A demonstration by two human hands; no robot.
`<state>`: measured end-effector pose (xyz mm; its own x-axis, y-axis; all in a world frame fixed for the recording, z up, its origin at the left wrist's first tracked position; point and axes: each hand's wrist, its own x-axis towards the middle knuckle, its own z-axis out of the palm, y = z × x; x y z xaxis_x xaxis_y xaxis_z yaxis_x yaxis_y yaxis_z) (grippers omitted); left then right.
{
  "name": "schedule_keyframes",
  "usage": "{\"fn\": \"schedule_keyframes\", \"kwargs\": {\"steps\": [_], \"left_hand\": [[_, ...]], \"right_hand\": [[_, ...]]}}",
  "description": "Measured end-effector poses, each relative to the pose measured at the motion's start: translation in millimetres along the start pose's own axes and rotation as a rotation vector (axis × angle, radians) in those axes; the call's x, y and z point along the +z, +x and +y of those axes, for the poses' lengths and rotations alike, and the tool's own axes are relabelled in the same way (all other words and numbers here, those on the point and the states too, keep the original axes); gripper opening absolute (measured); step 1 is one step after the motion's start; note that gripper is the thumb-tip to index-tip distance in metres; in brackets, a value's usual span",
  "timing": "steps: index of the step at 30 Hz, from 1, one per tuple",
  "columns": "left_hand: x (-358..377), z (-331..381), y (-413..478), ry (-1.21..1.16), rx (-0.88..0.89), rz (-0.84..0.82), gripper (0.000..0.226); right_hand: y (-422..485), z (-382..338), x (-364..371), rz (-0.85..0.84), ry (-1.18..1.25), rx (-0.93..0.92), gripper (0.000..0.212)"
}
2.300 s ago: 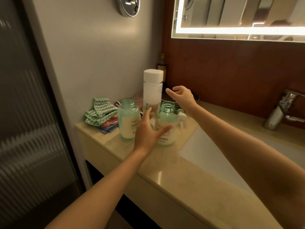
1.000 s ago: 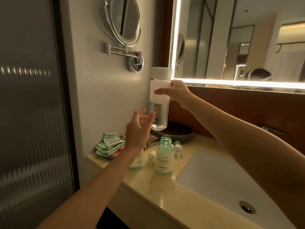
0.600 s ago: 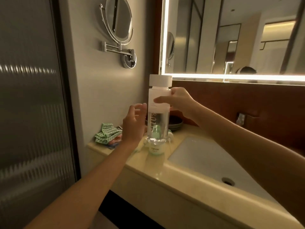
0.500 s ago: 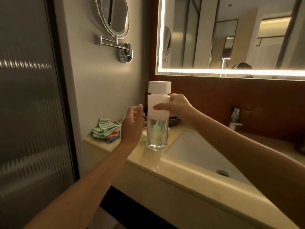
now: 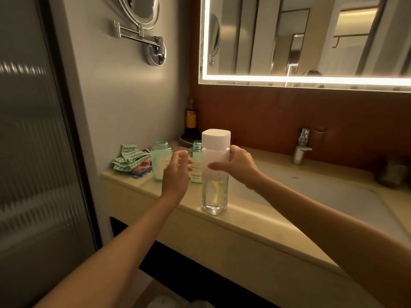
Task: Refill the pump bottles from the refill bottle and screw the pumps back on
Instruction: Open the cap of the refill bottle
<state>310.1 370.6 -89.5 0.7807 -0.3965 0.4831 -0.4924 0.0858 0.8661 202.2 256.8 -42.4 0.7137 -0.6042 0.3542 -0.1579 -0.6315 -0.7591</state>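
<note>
A tall clear refill bottle (image 5: 214, 192) with a white cap stands upright at the counter's front edge, about a third full of clear liquid. My right hand (image 5: 239, 166) grips its upper part from the right. Just left of the bottle, my left hand (image 5: 176, 173) hovers with relaxed fingers, not touching it. Behind my left hand stand two green pump bottles with open necks and no pumps: a wide one (image 5: 160, 161) and a slimmer one (image 5: 196, 165) labelled YAPING. The pumps are hidden.
The beige counter (image 5: 255, 221) holds folded green and pink cloths (image 5: 131, 162) at the left wall, dark stacked plates (image 5: 185, 140) and a small dark bottle (image 5: 191, 118) in the corner. The sink basin (image 5: 311, 194) and faucet (image 5: 302, 145) lie to the right. A swing-arm mirror (image 5: 142, 21) sticks out from the wall.
My right hand brought the refill bottle down from the air to the counter's front edge. The left hand stayed close beside it. The view dropped lower.
</note>
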Motion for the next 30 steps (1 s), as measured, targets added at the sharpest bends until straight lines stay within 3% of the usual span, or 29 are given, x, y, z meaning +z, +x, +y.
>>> {"fn": "schedule_keyframes", "kwargs": {"steps": [7, 10, 12, 15, 17, 19, 23, 30], "left_hand": [[12.0, -3.7, 4.1, -0.034, -0.008, -0.051, 0.030], [15.5, -6.4, 1.3, -0.120, -0.021, -0.174, 0.032], [16.2, -8.2, -1.6, -0.182, -0.011, -0.265, 0.048], [20.8, -8.2, -1.4, -0.163, 0.002, -0.327, 0.089], [26.1, -1.4, 0.2, -0.153, -0.010, -0.376, 0.108], [32.2, 4.9, 1.5, -0.085, 0.020, -0.403, 0.104], [43.7, 4.6, 1.7, 0.092, 0.064, -0.251, 0.075], [47.2, -0.8, 9.4, 0.105, 0.091, -0.248, 0.072]], "right_hand": [[1.0, 10.4, -3.1, -0.043, 0.027, 0.000, 0.058], [3.7, 11.3, -11.8, -0.121, 0.080, 0.008, 0.069], [8.1, 6.9, -23.0, -0.051, 0.059, -0.009, 0.083], [13.7, -12.6, -39.9, 0.094, 0.016, -0.089, 0.070], [19.8, -27.0, -45.4, 0.053, -0.035, -0.135, 0.066], [24.3, -39.2, -46.3, -0.021, -0.114, -0.157, 0.066], [31.2, -48.0, -41.9, -0.109, -0.323, -0.205, 0.064], [39.3, -41.3, -37.8, -0.097, -0.325, -0.219, 0.058]]}}
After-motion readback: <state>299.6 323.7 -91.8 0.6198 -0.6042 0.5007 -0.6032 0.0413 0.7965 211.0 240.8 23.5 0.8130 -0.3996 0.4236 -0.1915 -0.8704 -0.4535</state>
